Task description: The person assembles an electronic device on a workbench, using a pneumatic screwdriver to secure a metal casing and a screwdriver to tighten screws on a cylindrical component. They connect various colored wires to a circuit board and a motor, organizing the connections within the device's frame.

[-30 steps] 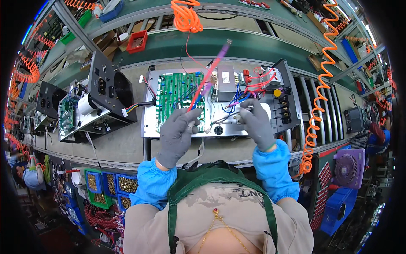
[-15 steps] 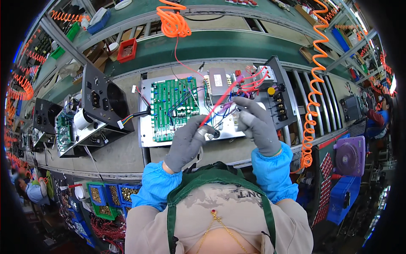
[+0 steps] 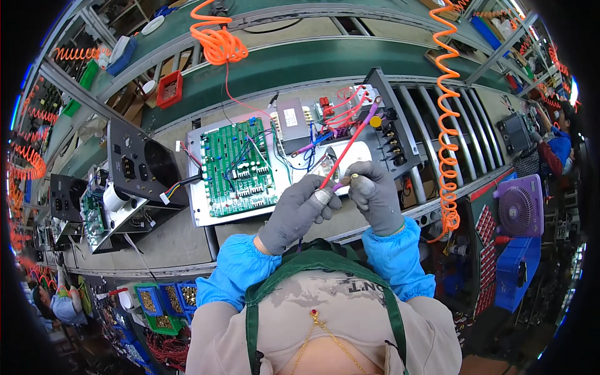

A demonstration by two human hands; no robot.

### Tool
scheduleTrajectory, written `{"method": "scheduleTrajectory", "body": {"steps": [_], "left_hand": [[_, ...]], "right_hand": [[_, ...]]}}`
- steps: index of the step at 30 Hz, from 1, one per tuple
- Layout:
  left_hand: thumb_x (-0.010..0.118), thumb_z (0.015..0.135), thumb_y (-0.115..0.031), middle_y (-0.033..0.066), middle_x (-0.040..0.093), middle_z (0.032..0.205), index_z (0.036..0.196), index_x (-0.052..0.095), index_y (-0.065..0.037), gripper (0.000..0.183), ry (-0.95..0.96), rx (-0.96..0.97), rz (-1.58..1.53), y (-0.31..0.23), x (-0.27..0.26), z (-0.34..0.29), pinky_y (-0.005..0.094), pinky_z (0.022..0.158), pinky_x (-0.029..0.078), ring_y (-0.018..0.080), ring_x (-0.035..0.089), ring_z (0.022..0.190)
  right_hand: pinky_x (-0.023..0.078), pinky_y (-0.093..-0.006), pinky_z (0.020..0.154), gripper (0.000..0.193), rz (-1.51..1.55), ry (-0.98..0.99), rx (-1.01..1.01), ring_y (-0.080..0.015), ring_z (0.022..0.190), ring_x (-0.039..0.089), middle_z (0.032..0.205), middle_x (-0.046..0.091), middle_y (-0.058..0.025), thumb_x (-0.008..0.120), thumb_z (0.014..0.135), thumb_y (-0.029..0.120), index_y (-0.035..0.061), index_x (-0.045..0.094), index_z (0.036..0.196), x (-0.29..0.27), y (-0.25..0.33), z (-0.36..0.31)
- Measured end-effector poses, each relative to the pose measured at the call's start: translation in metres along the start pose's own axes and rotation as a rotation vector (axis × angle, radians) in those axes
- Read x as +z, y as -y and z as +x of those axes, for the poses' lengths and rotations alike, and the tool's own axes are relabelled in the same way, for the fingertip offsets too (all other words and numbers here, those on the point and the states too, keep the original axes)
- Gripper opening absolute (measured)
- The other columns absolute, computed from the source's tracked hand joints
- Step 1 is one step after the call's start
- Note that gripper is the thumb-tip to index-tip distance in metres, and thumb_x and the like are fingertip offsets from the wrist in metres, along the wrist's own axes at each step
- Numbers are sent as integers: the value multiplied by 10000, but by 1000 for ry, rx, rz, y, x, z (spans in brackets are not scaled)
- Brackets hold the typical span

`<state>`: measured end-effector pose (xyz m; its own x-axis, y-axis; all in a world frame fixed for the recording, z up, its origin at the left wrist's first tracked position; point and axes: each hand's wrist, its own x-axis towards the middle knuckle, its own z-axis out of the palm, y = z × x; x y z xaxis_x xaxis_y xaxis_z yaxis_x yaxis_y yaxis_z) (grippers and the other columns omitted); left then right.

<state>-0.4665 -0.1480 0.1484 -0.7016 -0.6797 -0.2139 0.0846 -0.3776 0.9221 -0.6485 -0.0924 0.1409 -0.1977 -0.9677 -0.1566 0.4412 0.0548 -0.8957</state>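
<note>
My grey-gloved left hand (image 3: 295, 214) is closed round a thick red cable (image 3: 345, 155), just in front of the metal chassis. From that grip the cable slants up to the right, ending in a purple-sleeved terminal (image 3: 374, 109) over the contactor block. My right hand (image 3: 377, 199), also gloved, pinches a small brass-coloured piece (image 3: 355, 176) too tiny to name. Between the two hands a short purple-sleeved end (image 3: 339, 185) pokes out by the left fingers. On the chassis lie a green circuit board (image 3: 240, 172), a transformer (image 3: 291, 120) and loose blue and purple wires.
Another half-built unit with a black fan panel (image 3: 139, 159) stands to the left. Bare rollers (image 3: 459, 134) run right of the chassis. Orange coiled air hoses (image 3: 447, 125) hang down. Blue and green parts bins (image 3: 153, 303) sit lower left; a purple fan (image 3: 520, 206) stands right.
Both hands have come nearer my body, the right one lowering from over the chassis into a pinch beside the left. The red cable's far end has swung right. The view has shifted.
</note>
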Motion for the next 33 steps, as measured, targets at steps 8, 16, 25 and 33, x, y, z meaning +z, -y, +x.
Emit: {"method": "scheduleTrajectory", "body": {"steps": [8,16,25,33], "left_hand": [[506,951,-316,27,626,790,1063,550,-28,312,78,-37,7,-2,8,4,202,507,390,56,518,601],[516,948,-342,23,620,768,1063,543,-41,324,81,-48,5,-4,12,4,184,476,350,43,489,563],[536,944,-352,33,624,786,1076,539,-28,350,45,-3,-7,0,14,4,181,499,371,50,509,588],[476,979,-269,34,602,784,1107,549,-8,300,-75,109,2,5,22,7,192,506,398,53,519,595]], "right_hand": [[236,-189,392,178,74,133,-14,-18,473,370,668,493,20,630,868,138,-12,652,962,-8,-5,3],[238,-184,394,327,108,180,-33,-26,476,381,628,503,5,639,888,315,0,662,969,-8,-9,1],[279,-182,426,418,-105,77,-2,-26,485,386,693,543,-19,527,943,367,-28,647,1011,0,0,-7],[392,-187,518,284,-216,-61,-228,-68,599,497,860,544,-42,466,943,156,-28,589,1121,37,3,-17]]}}
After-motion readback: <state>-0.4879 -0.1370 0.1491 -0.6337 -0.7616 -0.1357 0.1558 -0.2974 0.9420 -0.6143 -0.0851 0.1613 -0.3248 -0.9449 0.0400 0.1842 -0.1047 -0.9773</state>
